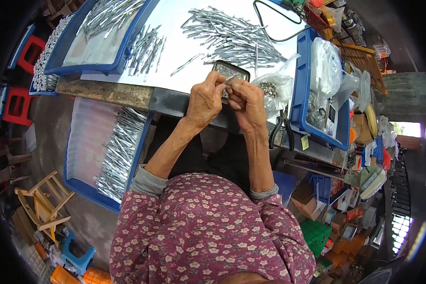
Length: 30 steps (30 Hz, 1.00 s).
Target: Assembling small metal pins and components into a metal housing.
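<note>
Flowered maroon clothing (199, 227) fills the frame's lower centre. At upper centre, the left hand (206, 97) and right hand (249, 102) pinch what looks like a slim silvery piece (229, 79), partly hidden by fingertips. Just beyond sits a dark-rimmed tray (234, 65); pliers (290, 136) rest right; metal strips (232, 35) cover the upper worktop (173, 28).

Small yellow tag (305, 143) — marks too small, nothing legible
</note>
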Tool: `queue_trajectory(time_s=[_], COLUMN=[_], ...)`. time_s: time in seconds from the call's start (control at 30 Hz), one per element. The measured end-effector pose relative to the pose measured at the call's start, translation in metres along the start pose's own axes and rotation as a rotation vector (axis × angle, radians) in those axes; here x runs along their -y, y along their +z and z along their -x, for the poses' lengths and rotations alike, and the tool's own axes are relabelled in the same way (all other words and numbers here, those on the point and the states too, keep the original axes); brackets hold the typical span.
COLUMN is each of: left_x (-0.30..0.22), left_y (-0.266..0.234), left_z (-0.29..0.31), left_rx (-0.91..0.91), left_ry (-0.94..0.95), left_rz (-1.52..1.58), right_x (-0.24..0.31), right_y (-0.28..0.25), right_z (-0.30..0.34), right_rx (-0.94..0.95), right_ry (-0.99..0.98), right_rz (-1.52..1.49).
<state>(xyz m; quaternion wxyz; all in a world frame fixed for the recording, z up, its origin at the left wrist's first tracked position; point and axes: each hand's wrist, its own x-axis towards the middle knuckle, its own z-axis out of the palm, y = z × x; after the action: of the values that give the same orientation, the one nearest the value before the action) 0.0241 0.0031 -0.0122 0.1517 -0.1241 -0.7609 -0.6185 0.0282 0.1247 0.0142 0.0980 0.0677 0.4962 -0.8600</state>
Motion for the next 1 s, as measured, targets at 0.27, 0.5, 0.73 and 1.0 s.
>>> queue_trajectory(time_s=[0.27, 0.5, 0.73, 1.0], left_x=[0.003, 0.003, -0.002, 0.005], left_y=[-0.009, -0.006, -0.002, -0.002], left_z=[-0.002, 0.005, 0.006, 0.011], left_rx=[0.090, 0.155, 0.091, 0.067], left_ry=[-0.316, -0.276, -0.082, -0.100], left_rz=[0.440, 0.362, 0.105, 0.159], right_x=[0.000, -0.005, -0.004, 0.028], right_y=[0.001, -0.002, -0.006, -0.040], right_z=[-0.008, -0.010, -0.009, 0.005], right_rx=[-0.025, -0.046, -0.095, -0.268], right_ry=[-0.129, -0.177, -0.187, -0.407], right_rz=[0.257, 0.260, 0.315, 0.577])
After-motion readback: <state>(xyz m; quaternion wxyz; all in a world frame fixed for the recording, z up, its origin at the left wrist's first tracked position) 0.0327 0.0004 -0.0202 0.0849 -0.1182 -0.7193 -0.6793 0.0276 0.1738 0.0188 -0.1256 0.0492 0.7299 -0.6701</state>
